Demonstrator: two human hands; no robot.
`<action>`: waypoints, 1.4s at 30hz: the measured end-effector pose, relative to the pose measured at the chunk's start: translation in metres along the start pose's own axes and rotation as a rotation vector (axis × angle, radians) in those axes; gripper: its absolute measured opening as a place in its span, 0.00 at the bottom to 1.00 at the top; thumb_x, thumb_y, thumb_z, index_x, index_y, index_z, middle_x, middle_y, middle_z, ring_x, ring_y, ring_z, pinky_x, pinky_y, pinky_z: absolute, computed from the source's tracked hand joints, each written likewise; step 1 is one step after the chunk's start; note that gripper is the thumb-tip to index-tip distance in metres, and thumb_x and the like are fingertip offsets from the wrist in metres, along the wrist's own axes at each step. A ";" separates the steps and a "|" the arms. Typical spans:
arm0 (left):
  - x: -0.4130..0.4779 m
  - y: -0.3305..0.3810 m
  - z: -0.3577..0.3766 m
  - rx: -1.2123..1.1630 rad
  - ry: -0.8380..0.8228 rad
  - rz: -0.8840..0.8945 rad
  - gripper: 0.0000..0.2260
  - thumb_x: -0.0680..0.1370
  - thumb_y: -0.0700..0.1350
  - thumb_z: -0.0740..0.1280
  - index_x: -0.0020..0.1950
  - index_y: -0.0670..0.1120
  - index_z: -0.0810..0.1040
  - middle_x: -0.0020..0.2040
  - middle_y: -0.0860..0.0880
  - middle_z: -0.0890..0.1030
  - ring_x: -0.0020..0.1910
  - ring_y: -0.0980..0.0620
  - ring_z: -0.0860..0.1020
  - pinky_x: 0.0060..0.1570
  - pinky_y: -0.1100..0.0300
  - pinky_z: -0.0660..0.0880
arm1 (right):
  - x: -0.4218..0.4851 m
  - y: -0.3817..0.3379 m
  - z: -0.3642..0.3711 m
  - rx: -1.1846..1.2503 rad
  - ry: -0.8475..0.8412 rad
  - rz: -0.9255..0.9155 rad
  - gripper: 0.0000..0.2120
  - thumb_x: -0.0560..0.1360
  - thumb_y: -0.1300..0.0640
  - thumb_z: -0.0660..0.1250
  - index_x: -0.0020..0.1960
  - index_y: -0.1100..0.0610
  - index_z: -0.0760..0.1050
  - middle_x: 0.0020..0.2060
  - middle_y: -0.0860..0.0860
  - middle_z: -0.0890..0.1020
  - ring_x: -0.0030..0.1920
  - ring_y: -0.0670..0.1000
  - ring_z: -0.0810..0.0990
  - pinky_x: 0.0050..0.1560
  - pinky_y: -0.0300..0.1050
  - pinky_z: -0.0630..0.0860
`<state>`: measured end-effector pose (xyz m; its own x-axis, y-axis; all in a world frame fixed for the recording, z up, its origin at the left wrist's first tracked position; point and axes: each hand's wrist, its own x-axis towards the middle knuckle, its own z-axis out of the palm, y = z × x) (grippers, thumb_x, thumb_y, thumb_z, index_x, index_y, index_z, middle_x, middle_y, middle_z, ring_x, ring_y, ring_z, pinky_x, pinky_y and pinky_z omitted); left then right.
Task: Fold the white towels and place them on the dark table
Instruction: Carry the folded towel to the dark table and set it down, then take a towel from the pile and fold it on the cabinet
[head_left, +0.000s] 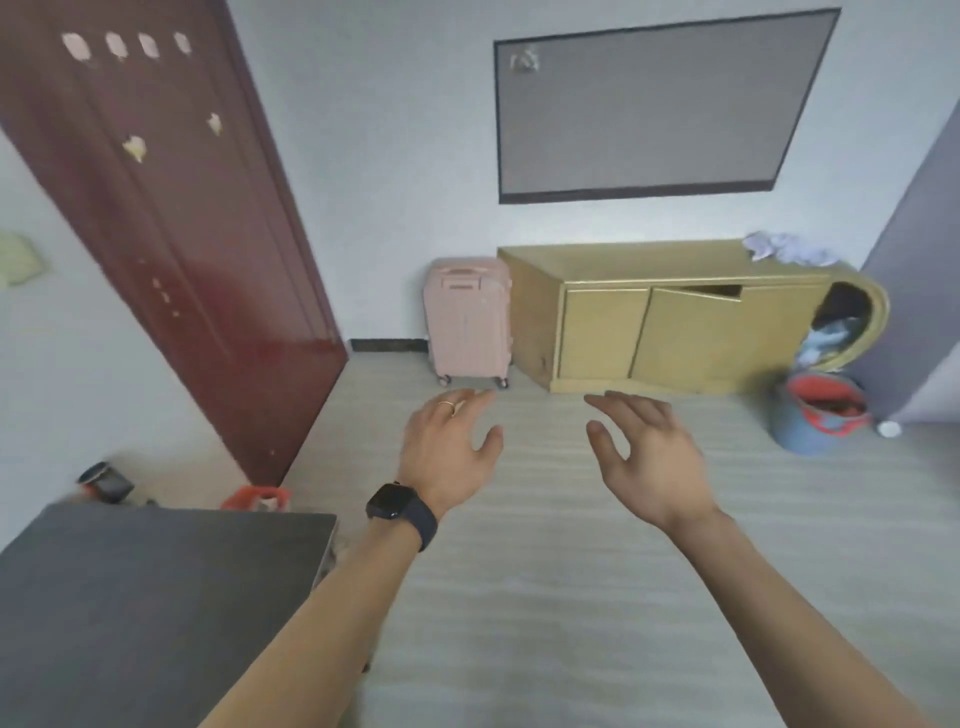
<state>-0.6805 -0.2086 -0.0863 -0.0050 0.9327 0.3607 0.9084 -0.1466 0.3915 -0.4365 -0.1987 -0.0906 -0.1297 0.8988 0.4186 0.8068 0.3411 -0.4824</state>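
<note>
While the white towels (789, 249) lie in a crumpled heap on top of the yellow cabinet (675, 322) across the room, none appears folded or brought to the dark surface (156, 597) at the lower left, so the task looks barely begun: fetching, folding and placing all seem left to do. Both the left hand (447, 447) and the right hand (649, 457) reach forward above the floor (571, 597), their fingers (623, 402) loosely spread and released, holding and touching nothing.
</note>
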 end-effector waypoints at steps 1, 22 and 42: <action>0.024 0.012 0.009 -0.014 0.012 0.036 0.22 0.76 0.56 0.61 0.67 0.50 0.77 0.62 0.48 0.80 0.62 0.45 0.76 0.60 0.48 0.74 | 0.014 0.017 -0.009 -0.021 0.015 0.026 0.17 0.80 0.44 0.59 0.67 0.41 0.74 0.67 0.44 0.76 0.69 0.51 0.68 0.61 0.56 0.75; 0.476 0.168 0.224 -0.202 -0.077 0.318 0.21 0.80 0.53 0.63 0.73 0.54 0.71 0.70 0.51 0.74 0.70 0.50 0.70 0.69 0.50 0.68 | 0.331 0.309 -0.079 -0.209 0.282 0.263 0.19 0.80 0.45 0.60 0.70 0.42 0.72 0.67 0.45 0.76 0.67 0.53 0.69 0.61 0.54 0.72; 0.800 0.277 0.479 -0.149 -0.180 0.213 0.21 0.80 0.55 0.61 0.74 0.57 0.69 0.71 0.52 0.73 0.72 0.52 0.67 0.71 0.50 0.65 | 0.641 0.649 -0.069 -0.155 0.147 0.300 0.19 0.79 0.46 0.63 0.69 0.45 0.74 0.62 0.43 0.80 0.67 0.54 0.72 0.61 0.56 0.75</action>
<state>-0.2321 0.6549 -0.0949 0.2647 0.9174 0.2970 0.8101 -0.3787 0.4477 0.0438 0.5797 -0.0823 0.2010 0.8998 0.3874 0.8756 0.0123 -0.4828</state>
